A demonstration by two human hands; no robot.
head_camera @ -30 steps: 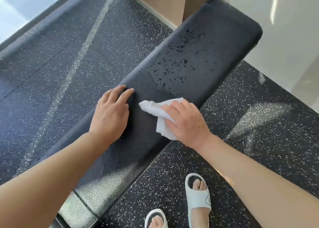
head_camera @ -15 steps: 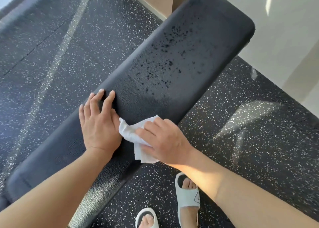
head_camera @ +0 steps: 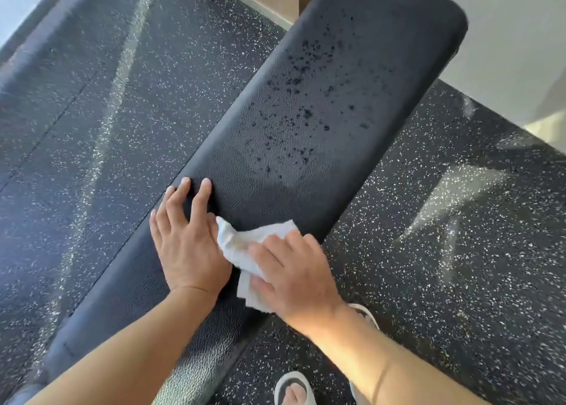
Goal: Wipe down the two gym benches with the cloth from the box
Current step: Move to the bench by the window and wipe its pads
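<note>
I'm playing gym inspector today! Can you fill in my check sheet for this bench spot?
Surface: black bench, dark wet specks on its far half.
Job's things: white cloth crumpled on the bench's near part.
Clutter: nothing seen.
Grippers: left hand flat on the bench; right hand presses the cloth, fingers fairly straight.
Cables: nothing seen.
Surroundings: speckled floor, white sandal, pale wall.

One bench (head_camera: 321, 122), one cloth (head_camera: 245, 245), two hands: left hand (head_camera: 186, 245), right hand (head_camera: 294, 276), two sandals (head_camera: 294, 386)
</note>
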